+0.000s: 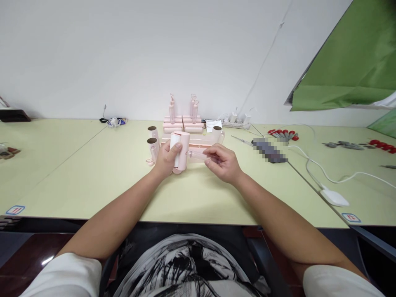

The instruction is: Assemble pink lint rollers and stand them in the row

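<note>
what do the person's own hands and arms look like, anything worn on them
Both hands, the left and the right, are bare, fingers included: no gloves, and no rings that can be made out. The wrists and forearms carry no watch or band. Short white sleeves end near the elbows. No cables or markings show on either arm.

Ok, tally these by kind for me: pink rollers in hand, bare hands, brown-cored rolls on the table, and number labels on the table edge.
Held pink roller: 1
Hands: 2
Brown-cored rolls: 3
Number labels: 2
Total: 8
</note>
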Available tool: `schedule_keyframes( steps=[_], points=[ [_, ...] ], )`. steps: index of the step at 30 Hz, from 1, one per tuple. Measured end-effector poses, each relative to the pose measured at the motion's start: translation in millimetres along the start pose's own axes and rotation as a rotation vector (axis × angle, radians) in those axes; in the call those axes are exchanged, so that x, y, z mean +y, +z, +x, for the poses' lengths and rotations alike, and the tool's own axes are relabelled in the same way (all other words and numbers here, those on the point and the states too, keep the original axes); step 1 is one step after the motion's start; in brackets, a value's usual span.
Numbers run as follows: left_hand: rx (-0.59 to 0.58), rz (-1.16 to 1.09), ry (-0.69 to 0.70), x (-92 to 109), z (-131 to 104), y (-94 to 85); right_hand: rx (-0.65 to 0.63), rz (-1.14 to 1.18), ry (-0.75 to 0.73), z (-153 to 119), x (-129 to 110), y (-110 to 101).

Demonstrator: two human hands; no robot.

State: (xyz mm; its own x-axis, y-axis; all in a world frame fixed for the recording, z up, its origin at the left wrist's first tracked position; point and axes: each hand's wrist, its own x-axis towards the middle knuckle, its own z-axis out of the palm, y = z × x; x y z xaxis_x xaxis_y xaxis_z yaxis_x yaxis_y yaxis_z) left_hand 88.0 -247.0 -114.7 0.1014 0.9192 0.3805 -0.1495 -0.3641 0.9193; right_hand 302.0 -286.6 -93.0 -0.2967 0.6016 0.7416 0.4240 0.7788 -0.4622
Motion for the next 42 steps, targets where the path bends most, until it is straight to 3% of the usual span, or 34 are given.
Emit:
schedule_keyframes(
  steps=[13,28,42],
  points=[
    [-0.027,0.151,0.036,0.2,0.0,-2.9,-0.010,-0.094,-0.027,-1.8,6.2,4.1],
    [0.067,0.389,0.027,13.4,-3.6,1.6,0.002,-0.162,0.008,-5.5,10.9,12.7],
    [0.065,0.426,0.019,10.6,-3.8,2.2,0.009,-0.139,0.026,-5.2,12.2,13.3]
  ],
)
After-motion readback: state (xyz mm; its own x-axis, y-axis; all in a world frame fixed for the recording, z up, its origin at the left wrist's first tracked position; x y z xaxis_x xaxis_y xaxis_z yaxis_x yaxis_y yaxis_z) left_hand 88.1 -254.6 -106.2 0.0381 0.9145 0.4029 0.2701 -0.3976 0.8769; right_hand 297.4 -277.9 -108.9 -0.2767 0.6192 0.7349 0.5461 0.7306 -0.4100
